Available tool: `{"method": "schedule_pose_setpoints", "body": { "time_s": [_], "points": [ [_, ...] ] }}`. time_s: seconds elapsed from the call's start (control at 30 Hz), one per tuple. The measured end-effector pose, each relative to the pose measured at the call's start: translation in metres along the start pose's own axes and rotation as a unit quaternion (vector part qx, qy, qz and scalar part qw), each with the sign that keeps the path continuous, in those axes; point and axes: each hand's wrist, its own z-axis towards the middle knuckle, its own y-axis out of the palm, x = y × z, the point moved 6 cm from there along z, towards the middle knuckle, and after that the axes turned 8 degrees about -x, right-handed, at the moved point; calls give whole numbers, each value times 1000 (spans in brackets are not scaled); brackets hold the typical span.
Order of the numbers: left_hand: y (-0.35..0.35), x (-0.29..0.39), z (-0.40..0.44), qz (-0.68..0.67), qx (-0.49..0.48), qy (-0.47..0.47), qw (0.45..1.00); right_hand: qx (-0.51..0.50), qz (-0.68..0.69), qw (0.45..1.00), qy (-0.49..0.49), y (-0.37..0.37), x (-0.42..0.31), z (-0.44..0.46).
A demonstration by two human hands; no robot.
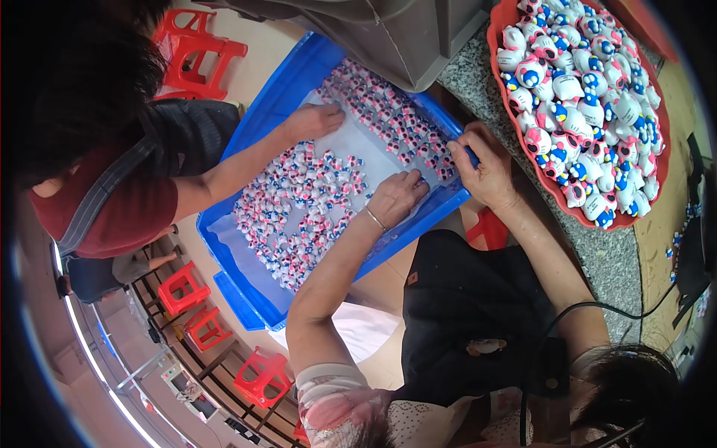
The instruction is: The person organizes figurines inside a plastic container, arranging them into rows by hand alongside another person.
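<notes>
A blue plastic tray (258, 149), lined with a white sheet, holds many small white, pink and blue cat figurines (299, 201). Along its far right side, more figurines (388, 112) stand in close rows. My left hand (399, 198), with a bracelet at the wrist, is inside the tray near the end of these rows. Its fingers are curled together and pointing down; whatever they pinch is hidden. My right hand (484, 166) is wrapped round the tray's rim at the right corner.
A co-worker's hand (317, 121) reaches into the tray from the left. A red scalloped basin (499, 67) heaped with figurines stands on a speckled stone counter (620, 276). A grey bin (388, 37) overhangs the tray's far edge. Red stools (265, 377) stand on the floor.
</notes>
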Motion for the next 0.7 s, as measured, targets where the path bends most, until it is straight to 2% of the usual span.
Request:
{"method": "schedule_pose_setpoints", "body": {
  "time_s": [0.17, 0.47, 0.57, 0.67, 0.7],
  "points": [
    [7, -3, -6, -39, 15, -22, 999, -2, -12, 1000, -4, 0, 1, 0],
    [-6, -19, 8, 16, 101, -21, 995, 8, 1, 1000, 8, 0, 1, -2],
    [-13, -28, 5, -59, 153, -68, 984, 2, -2, 1000, 11, 1, 2, -1],
    [-30, -27, -6, -114, 152, -98, 977, 8, 3, 1000, 9, 1, 2, -1],
    [-23, -30, -11, -144, 66, -107, 982, 10, -2, 1000, 7, 0, 1, -1]
  ]
}}
